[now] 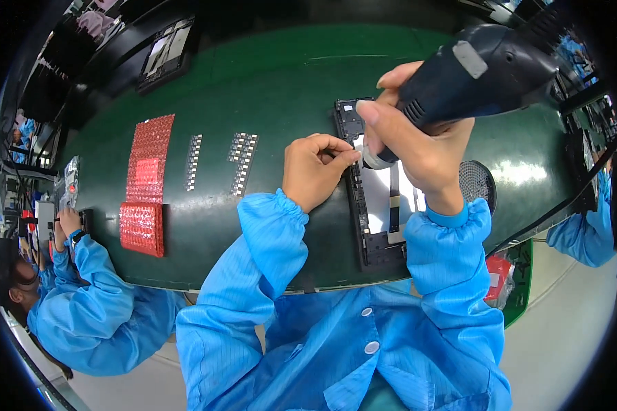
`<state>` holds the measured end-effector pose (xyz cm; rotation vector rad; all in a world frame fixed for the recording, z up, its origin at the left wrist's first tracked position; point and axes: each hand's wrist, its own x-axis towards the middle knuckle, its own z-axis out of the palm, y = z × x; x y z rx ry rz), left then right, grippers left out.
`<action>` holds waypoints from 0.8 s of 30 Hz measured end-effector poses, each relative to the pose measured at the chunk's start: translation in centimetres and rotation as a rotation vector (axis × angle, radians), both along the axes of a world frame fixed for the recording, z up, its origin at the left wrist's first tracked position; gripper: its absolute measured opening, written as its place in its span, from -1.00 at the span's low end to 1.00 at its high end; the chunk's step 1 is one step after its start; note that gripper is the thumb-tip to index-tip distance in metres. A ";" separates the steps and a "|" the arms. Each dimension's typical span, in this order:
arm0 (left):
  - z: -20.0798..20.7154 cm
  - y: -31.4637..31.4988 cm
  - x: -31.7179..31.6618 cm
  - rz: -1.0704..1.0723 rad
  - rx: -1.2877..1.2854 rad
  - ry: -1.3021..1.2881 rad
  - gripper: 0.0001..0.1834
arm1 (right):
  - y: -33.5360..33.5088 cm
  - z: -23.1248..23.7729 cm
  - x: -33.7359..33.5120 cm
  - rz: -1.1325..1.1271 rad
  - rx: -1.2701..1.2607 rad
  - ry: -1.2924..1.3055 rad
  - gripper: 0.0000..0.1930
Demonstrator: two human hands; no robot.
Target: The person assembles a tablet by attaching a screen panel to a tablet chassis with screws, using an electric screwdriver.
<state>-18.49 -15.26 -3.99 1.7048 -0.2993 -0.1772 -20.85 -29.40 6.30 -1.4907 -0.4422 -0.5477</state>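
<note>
My right hand (pixel 425 147) is wrapped round a black hot-air gun (pixel 476 75) with vent slots and a short metal nozzle. Its nozzle points down at the left side of an open black device housing (pixel 373 255), which lies in front of me. White panels and a dark strip show inside the housing. My left hand (pixel 317 168) is closed in a pinch at the housing's left edge, beside the nozzle. Whatever sits between its fingertips is too small to make out. Part of the housing is hidden under my right hand and forearm.
Left of the housing lie two groups of small black-and-white parts (pixel 243 159) (pixel 193 162) and red bubble wrap (pixel 144 229). A round perforated black thing (pixel 478 183) stands right. Another device (pixel 168 51) lies far left. A co-worker (pixel 92 301) sits left; a green bin (pixel 521 281) is below the table.
</note>
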 end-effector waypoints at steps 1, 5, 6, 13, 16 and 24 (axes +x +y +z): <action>0.2 0.0 -0.1 0.020 0.021 0.024 -0.88 | 0.2 -0.2 0.3 -0.002 0.009 0.002 -0.72; 0.9 0.2 0.4 0.011 -0.030 0.154 -0.89 | 0.7 -0.8 0.9 -0.009 0.023 0.036 -0.74; 1.0 0.1 0.5 0.017 -0.010 0.178 -0.89 | 0.8 -1.0 1.0 -0.006 0.021 0.040 -0.74; 1.6 0.4 0.9 -0.046 -0.034 0.326 -0.90 | 1.1 -1.6 1.5 -0.038 0.132 0.086 -0.83; 1.2 0.5 1.1 -0.060 -0.052 0.340 -0.89 | 1.2 -1.8 1.7 -0.031 0.131 0.077 -0.84; 1.6 0.3 0.9 -0.015 -0.019 0.331 -0.92 | 1.5 -1.8 1.6 -0.004 0.018 0.063 -0.74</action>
